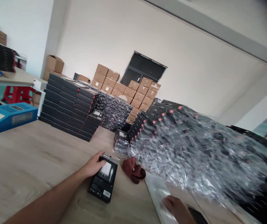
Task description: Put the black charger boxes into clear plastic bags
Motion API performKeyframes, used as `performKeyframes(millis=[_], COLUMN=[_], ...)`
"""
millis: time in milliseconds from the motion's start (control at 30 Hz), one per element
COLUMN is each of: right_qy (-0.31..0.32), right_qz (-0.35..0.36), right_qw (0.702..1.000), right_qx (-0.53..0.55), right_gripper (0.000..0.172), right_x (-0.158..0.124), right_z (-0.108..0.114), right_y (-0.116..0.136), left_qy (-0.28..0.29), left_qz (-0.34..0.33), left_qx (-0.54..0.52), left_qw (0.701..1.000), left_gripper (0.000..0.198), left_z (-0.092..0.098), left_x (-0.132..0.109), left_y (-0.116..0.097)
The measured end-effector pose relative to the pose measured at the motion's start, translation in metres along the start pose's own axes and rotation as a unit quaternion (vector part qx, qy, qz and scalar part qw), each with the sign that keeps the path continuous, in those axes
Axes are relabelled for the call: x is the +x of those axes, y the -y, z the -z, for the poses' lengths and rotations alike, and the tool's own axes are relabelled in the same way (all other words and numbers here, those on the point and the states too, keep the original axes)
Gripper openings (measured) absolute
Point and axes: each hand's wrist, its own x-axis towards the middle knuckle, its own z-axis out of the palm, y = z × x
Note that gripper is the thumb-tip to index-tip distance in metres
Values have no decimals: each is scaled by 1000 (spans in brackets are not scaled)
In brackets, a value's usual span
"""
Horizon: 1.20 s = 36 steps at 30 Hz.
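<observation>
My left hand (pixel 95 165) grips the upper left side of a black retail box (pixel 102 182), which shows a white charger and cable on its front. The box is tilted on the wooden table. My right hand (pixel 174 206) has its fingers curled together at a flat stack of clear plastic bags (pixel 157 189), pinching at the top bag. Between the two hands, beyond the box, lies a crumpled dark red cloth (pixel 133 170). A dark phone-like object (pixel 197 215) lies beside my right wrist, partly cut off by the frame.
Black boxes (pixel 65 105) stand stacked at the back left. A large pile of plastic-wrapped boxes (pixel 189 149) fills the right side. A blue machine (pixel 14 116) sits at the left edge of the table (pixel 30 158). Brown cartons (pixel 124 90) are piled by the wall.
</observation>
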Motion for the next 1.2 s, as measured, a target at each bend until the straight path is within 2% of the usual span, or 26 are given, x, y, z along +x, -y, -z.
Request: performKeyframes(millis=[100,200,300,367,467,567,667,733,833,900,1000,1133,1200], right_qy=[67,34,16,35,48,49,65,71,61,42,8,-39,-53], right_qz=[-6,-18,-4,29,98,160,226,263,289,282,258,209,196], right_qw=[998,999,996,993,984,974,960,950,944,945,948,940,936], right_qx=[13,32,83,109,138,151,151,150,148,158,189,266,288], right_gripper=[36,37,40,42,42,39,37,35,32,31,33,34,33], right_x=[13,26,31,31,31,31,26,21,15,12,10,3,0], right_z=[16,37,42,33,8,-22,-52,-72,-97,-111,-122,-124,-123], right_y=[4,20,56,89,141,186,220,234,242,239,227,215,213], left_qy=[29,58,62,76,101,129,160,187,210,188,155,133,138], left_qz=[5,-34,-80,-68,-36,-28,-23,-9,31,62,89,92,86], left_qx=[5,28,126,180,207,238,261,243,185,154,128,170,183], left_qw=[1000,997,987,978,973,962,952,952,959,968,976,972,970], left_gripper=[47,38,16,16,19,45,63,59,37,30,35,48,44], left_z=[2,1,-2,-5,-9,-12,-15,-15,-13,-11,-9,-11,-14], left_x=[-1,-3,-2,-2,-5,-13,-19,-20,-15,-11,-10,-14,-16], left_y=[0,-4,-7,-9,-16,-29,-39,-40,-32,-26,-23,-26,-26])
